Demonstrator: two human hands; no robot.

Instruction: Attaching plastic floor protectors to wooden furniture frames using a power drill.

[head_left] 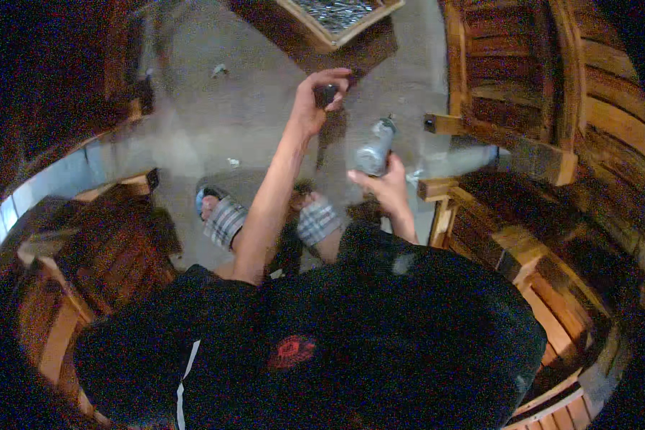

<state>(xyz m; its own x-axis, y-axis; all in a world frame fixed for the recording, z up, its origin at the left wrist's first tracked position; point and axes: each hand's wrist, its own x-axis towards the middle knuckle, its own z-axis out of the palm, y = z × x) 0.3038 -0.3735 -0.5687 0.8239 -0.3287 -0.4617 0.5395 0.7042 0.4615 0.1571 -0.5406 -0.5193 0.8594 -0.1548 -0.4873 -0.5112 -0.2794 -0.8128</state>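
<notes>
My left hand is stretched forward over the floor, its fingers curled round a small dark round object, too blurred to name for certain. Lower and to the right, my right hand is wrapped round the base of a grey cylindrical container, perhaps a bottle or can. That container tilts away from me, its narrower end pointing up and to the right. A gap separates the two hands, and the container is apart from the dark object.
Ahead stands a wood-rimmed box with shiny grey contents. Slatted wooden benches line the right side; more wooden seating is at left. My feet in plaid slippers are below. Small white scraps lie on the grey floor.
</notes>
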